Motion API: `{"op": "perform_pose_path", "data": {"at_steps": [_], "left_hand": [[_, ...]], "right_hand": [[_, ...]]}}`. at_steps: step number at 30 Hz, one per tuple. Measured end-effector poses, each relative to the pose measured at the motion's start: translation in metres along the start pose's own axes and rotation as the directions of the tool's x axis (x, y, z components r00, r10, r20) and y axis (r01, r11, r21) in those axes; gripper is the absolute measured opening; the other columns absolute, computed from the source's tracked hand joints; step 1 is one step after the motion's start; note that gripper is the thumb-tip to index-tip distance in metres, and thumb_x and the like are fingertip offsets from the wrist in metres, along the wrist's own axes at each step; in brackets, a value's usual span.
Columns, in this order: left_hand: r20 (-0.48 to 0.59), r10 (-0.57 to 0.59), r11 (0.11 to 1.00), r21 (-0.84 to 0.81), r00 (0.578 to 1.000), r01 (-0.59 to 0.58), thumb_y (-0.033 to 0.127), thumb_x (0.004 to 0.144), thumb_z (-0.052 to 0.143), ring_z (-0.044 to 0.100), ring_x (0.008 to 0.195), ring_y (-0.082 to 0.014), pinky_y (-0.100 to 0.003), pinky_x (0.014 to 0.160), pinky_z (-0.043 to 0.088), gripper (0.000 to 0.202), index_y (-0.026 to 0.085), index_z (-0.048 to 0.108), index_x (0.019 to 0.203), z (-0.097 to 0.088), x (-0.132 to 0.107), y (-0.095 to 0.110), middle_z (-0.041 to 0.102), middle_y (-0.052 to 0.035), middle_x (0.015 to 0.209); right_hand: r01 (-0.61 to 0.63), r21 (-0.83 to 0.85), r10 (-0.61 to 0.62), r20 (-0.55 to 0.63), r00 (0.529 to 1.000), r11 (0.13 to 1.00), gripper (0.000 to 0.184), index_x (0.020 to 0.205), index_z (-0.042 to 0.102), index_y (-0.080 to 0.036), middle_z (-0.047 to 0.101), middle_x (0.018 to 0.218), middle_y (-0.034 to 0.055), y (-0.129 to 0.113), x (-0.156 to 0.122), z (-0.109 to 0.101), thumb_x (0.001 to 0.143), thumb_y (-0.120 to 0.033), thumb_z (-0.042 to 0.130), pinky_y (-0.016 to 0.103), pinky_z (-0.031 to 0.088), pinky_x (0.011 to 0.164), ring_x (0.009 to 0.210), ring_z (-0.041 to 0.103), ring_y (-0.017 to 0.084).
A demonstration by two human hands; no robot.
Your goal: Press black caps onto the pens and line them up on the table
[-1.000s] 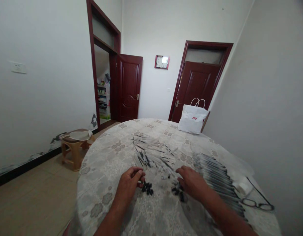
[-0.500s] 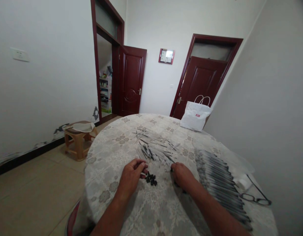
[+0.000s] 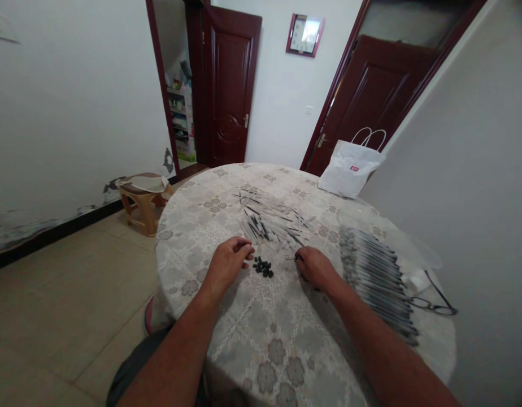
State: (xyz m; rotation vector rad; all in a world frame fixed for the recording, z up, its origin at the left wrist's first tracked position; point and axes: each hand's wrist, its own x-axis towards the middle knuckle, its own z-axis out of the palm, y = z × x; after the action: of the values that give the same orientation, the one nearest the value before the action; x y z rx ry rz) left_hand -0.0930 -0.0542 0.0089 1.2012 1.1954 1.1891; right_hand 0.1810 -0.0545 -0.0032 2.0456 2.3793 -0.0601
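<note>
On the patterned tablecloth lies a small heap of black cap-like pieces (image 3: 263,267). My left hand (image 3: 230,259) is just left of it, thumb and forefinger drawn together; anything between them is too small to see. To the right of the heap, my right hand (image 3: 316,265) has its fingers closed, with a small dark piece showing at the fingertips. A thin dark stick reaches to its knuckles from a loose spread of slim whitish and dark pen-like sticks (image 3: 272,220) beyond both hands. Whether that hand grips the stick is unclear.
A long row of grey pen-like sticks (image 3: 377,277) lies right of my right forearm. Beside it are glasses (image 3: 434,306) and a small white object (image 3: 417,281). A white paper bag (image 3: 349,169) stands at the table's far right. A stool (image 3: 144,200) is at left.
The view has tilted down, so the table sits higher in the picture. Both hands stay in nearly the same places beside the black pieces.
</note>
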Motion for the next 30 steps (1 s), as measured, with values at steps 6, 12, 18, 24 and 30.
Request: {"op": "perform_pose_path", "data": {"at_steps": [6, 12, 18, 24, 30], "left_hand": [[-0.035, -0.004, 1.000, 0.009, 0.999, 0.004, 0.039, 0.077, 0.069, 0.072, 0.077, -0.0224, -0.028, 0.058, 0.054, 0.030, 0.015, 0.071, 0.096, -0.007, 0.002, 0.001, 0.077, -0.0129, 0.090], [-0.045, 0.002, 0.999, 0.054, 0.999, 0.000, 0.038, 0.078, 0.067, 0.072, 0.077, -0.0221, -0.027, 0.057, 0.053, 0.029, 0.016, 0.071, 0.095, -0.012, 0.002, -0.004, 0.076, -0.0124, 0.089], [-0.035, 0.000, 0.999, 0.051, 0.999, 0.002, 0.039, 0.077, 0.068, 0.072, 0.076, -0.0220, -0.027, 0.056, 0.053, 0.029, 0.017, 0.072, 0.095, -0.010, 0.004, -0.008, 0.076, -0.0125, 0.089], [-0.027, -0.008, 0.997, 0.073, 1.000, 0.010, 0.037, 0.079, 0.066, 0.072, 0.076, -0.0226, -0.028, 0.058, 0.053, 0.027, 0.016, 0.072, 0.096, -0.008, 0.001, -0.004, 0.076, -0.0128, 0.089], [-0.070, 0.036, 0.994, 0.109, 0.997, -0.029, 0.035, 0.082, 0.063, 0.073, 0.078, -0.0226, -0.029, 0.059, 0.054, 0.023, 0.017, 0.071, 0.095, -0.015, -0.007, 0.000, 0.077, -0.0120, 0.091]], "right_hand": [[0.000, -0.045, 0.000, 0.010, 1.000, 0.999, 0.023, 0.108, 0.068, -0.015, 0.070, 0.111, 0.0141, -0.009, 0.003, -0.006, 0.096, -0.023, 0.051, 0.027, 0.040, 0.088, 0.106, 0.063, 0.023], [0.048, -0.054, -0.047, 0.027, 0.999, 0.997, 0.022, 0.108, 0.069, -0.015, 0.071, 0.111, 0.0143, -0.022, 0.011, -0.016, 0.097, -0.025, 0.052, 0.028, 0.042, 0.084, 0.105, 0.064, 0.024], [0.066, -0.010, -0.066, 0.022, 0.998, 0.998, 0.027, 0.117, 0.069, -0.017, 0.071, 0.118, 0.0138, -0.032, 0.026, -0.020, 0.098, -0.024, 0.051, 0.028, 0.042, 0.088, 0.110, 0.065, 0.024], [0.074, -0.012, -0.074, 0.013, 0.997, 0.997, 0.029, 0.118, 0.070, -0.018, 0.071, 0.120, 0.0131, -0.052, 0.044, -0.022, 0.100, -0.027, 0.049, 0.028, 0.043, 0.090, 0.112, 0.065, 0.024], [0.083, -0.026, -0.083, 0.005, 0.997, 0.996, 0.029, 0.112, 0.070, -0.016, 0.073, 0.113, 0.0151, -0.081, 0.054, -0.020, 0.100, -0.030, 0.047, 0.029, 0.044, 0.085, 0.105, 0.067, 0.025]]}}
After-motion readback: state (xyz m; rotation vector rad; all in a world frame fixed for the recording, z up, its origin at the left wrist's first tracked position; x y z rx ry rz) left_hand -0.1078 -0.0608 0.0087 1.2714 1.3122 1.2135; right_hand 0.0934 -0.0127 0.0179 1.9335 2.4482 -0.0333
